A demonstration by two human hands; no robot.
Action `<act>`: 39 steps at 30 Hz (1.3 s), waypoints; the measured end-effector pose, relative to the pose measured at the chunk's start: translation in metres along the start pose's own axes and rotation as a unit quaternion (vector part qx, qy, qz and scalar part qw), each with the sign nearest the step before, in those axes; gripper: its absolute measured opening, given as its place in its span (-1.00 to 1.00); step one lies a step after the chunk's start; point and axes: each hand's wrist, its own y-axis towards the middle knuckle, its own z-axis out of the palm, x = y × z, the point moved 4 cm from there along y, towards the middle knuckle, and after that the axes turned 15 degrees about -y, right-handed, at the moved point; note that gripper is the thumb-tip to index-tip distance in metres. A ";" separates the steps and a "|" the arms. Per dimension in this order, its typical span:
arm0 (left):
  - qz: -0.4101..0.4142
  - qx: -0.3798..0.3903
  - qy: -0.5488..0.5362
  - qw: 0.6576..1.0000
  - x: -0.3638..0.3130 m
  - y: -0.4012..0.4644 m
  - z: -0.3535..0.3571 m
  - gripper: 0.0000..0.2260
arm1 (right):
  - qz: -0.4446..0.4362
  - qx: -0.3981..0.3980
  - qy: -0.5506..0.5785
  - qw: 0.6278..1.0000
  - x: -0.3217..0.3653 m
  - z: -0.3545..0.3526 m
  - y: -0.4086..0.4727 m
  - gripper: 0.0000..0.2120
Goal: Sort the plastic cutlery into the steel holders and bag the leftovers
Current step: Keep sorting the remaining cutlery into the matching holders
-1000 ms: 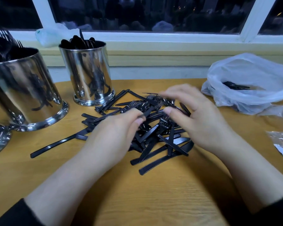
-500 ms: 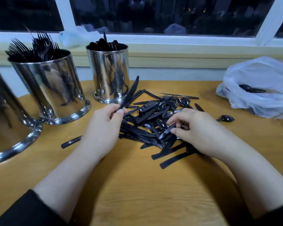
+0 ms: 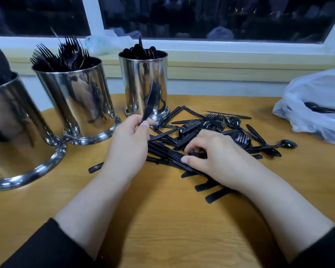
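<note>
A canteen or café counter: a wooden table (image 3: 162, 229) under a dark window (image 3: 201, 16), with steel holders (image 3: 75, 99) of disposable cutlery at far left.

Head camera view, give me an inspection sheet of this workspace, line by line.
Surface: wooden table, bare in front.
Job's things: three steel holders: knife holder at left, fork holder, spoon holder; loose black cutlery pile mid-table.
Clutter: white plastic bag at right, cutlery inside.
Grippers: left hand pinches a black knife, raised upright; right hand grips pieces in the pile.
Cables: nothing seen.
Surroundings: dark window, pale sill with crumpled plastic.
</note>
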 end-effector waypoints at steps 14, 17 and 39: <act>0.057 0.030 0.079 0.995 -0.021 -0.008 0.000 -0.80 | 0.007 0.012 -0.038 0.999 0.002 0.003 -0.002 -0.86; 0.079 0.038 0.108 0.990 -0.023 -0.007 -0.006 -0.79 | 0.008 -0.025 -0.022 0.999 0.000 0.000 -0.002 -0.89; -0.057 0.178 0.026 0.982 -0.010 0.002 -0.022 -0.76 | 0.047 -0.149 0.136 0.978 -0.010 -0.016 0.002 -0.93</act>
